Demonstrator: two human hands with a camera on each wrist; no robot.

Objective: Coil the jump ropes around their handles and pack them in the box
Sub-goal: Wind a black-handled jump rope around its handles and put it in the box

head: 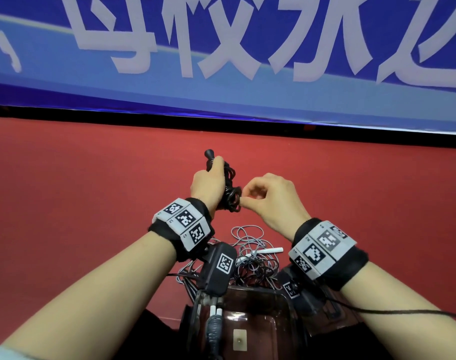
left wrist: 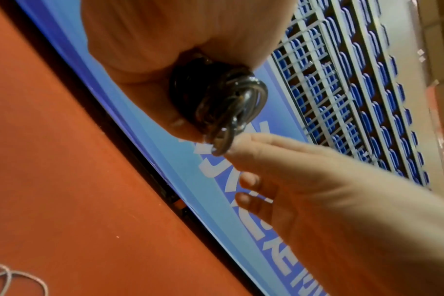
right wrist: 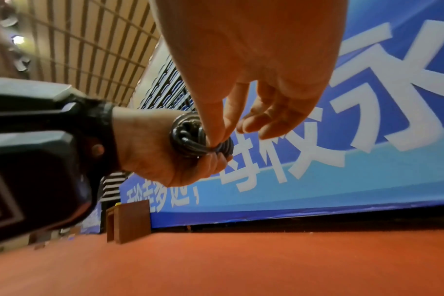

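Left hand (head: 205, 185) grips black rope (head: 230, 196); right hand (head: 271, 201) fingers (right wrist: 217, 128) pinch coil.

The left hand (head: 208, 185) swallows most of the black handles (head: 209, 157), only the knobbed tip poking out above the fist, and the black rope (head: 230, 196) hides whatever lies under its coils. Down low, the clear box (head: 250, 320) runs off the bottom edge, wrist cameras covering its near corners. The white rope (head: 250, 245) tangle slips behind both wrists, one white handle (head: 269, 250) only partly showing. Left wrist view: everything close is blurred
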